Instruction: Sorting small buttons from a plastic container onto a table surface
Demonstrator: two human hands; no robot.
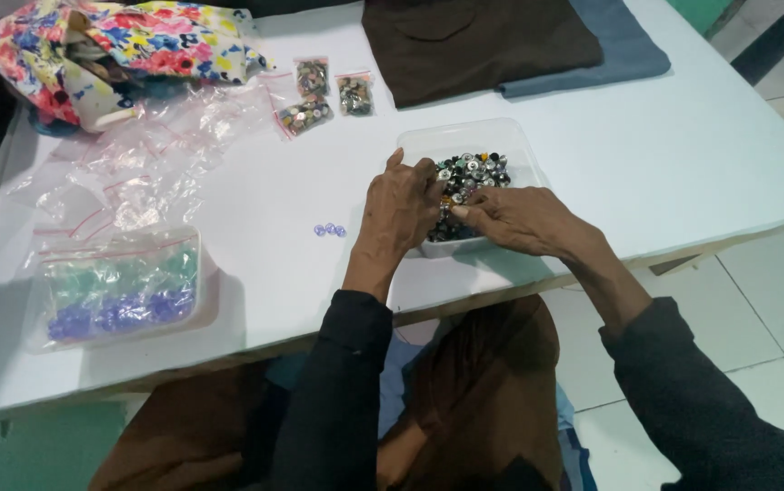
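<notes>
Reaching into a clear tray (510, 145) near the table's (683, 155) front edge, both hands dig in a heap of buttons (469, 177); the left hand (401, 209) curls its fingers among them, the right hand (524, 218) pinches at the heap, though whether either grips a button I cannot tell; the buttons are small, round, mostly black and silvery, a few orange; three lilac beads (329, 230) lie just left; bagged buttons (324, 95) sit beyond.
</notes>
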